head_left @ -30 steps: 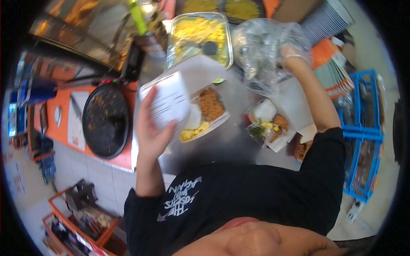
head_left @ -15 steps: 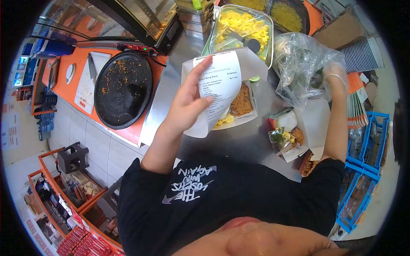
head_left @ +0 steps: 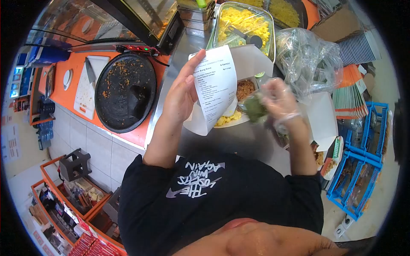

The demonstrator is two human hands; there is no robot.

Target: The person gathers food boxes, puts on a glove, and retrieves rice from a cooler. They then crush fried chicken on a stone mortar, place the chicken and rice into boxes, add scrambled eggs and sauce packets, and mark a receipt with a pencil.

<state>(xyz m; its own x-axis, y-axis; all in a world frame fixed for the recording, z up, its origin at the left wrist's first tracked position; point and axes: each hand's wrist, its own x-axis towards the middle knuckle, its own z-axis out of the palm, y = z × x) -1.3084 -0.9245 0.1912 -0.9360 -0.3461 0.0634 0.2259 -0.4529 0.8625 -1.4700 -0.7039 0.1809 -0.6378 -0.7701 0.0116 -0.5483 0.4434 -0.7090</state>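
A long printed receipt is held by my left hand, its fingers along the paper's left edge. Partly behind it stands an open white box with fried food, yellow pieces and a lime slice. My right hand, in a clear glove, pinches a small clear packet of green leaves at the box's right side. A second open box is partly hidden behind my right forearm.
A large plastic bag lies right of a basket of yellow food. At left are a black round pan and a knife on a white board. Blue racks stand at right.
My right hand has come from the large plastic bag leftward to the box, now with the leaf packet in it. My left hand still holds the receipt, slightly shifted left.
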